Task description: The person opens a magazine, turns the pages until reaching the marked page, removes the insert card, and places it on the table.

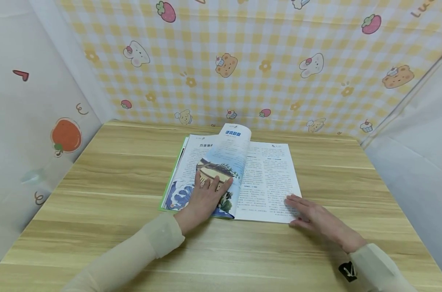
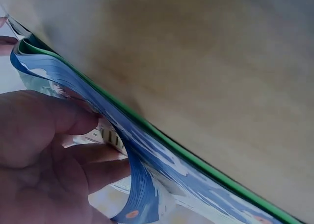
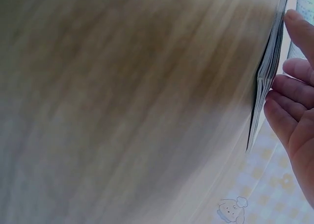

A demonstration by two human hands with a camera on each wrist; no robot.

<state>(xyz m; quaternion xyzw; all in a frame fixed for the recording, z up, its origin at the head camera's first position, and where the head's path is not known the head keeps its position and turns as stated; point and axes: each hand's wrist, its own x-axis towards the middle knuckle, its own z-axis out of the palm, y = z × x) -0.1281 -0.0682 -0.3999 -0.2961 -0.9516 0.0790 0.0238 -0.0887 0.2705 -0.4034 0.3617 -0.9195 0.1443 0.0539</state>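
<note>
An open magazine (image 1: 268, 182) lies on the table, with printed text on its right page and a blue wave picture on its left page. One picture leaf (image 1: 235, 146) curls up over the left side. My left hand (image 1: 205, 196) lies on that leaf with its fingers spread, and in the left wrist view the fingertips (image 2: 110, 175) meet the curved paper. At the lower right corner, my right hand (image 1: 315, 217) touches the magazine with fairly straight fingers. The right wrist view shows those fingertips (image 3: 277, 99) along the stacked page edges.
The magazine rests near the middle of a wood-grain table (image 1: 107, 178). Behind it hangs a yellow checked cloth (image 1: 264, 52) with cartoon prints. White sheets (image 1: 24, 121) close off both sides. A black patch (image 1: 347, 271) shows by the right cuff.
</note>
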